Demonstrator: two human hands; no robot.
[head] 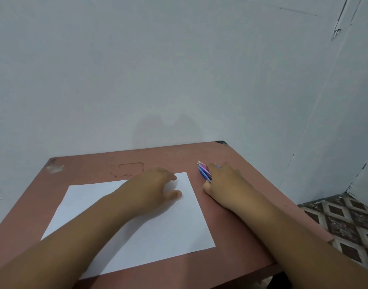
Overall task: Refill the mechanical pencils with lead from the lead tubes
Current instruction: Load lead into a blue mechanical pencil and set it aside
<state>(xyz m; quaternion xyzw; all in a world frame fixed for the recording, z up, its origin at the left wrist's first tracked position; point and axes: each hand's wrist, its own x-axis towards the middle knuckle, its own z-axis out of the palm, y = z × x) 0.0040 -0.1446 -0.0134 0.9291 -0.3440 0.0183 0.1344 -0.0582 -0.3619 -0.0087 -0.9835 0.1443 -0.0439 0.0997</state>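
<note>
Right hand (224,180) curling round bundle of blue-pink mechanical pencils (204,171), lying on worn reddish-brown bench (91,172) just right of white paper sheet (158,230). Left hand (151,184) hovering or resting over sheet's far edge, fingers loosely bent, gripping nothing. Lead tubes, can't spot any tbh.

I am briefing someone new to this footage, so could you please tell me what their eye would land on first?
Most likely the white sheet of paper in the middle of the reddish-brown table, with the left hand resting on its far part. Next comes the bunch of blue and pink mechanical pencils just right of the sheet, which the right hand covers and seems to grip. Behind is a bare pale wall.
</note>
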